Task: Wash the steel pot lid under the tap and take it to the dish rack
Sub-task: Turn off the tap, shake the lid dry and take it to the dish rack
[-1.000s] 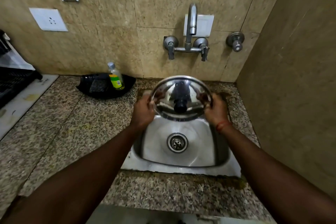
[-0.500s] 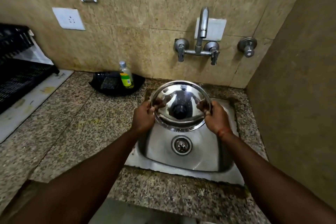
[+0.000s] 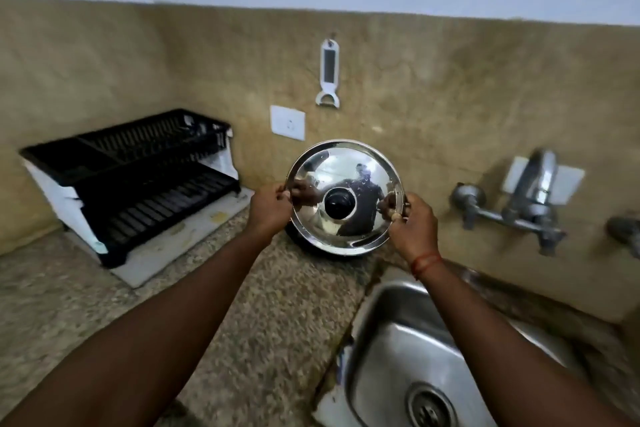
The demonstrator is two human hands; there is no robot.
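Steel: the pot lid (image 3: pixel 343 194) is shiny like a mirror, round, with a black knob in the middle. I can see tiny drops on it.
Where it is: I hold it up in the air, tilted so its top faces me. It is over the speckled surface (image 3: pixel 277 305), between the dish rack (image 3: pixel 138 180) and the sink (image 3: pixel 398 340).
My hands: my left hand (image 3: pixel 272 206) pinches the left edge of the lid. My right hand (image 3: pixel 410 222) grips the right edge. Both are closed on the lid.
Done, I think: the washing. The lid looks wet and clean, and it is away from the tap (image 3: pixel 533 184). No water runs from the tap that I can see.
Left to do: carry the lid over to the rack on my left and set it in. The rack is black, has two levels, and looks empty from here.
Watch out: wet steel is slippery, so I should keep both hands tight.
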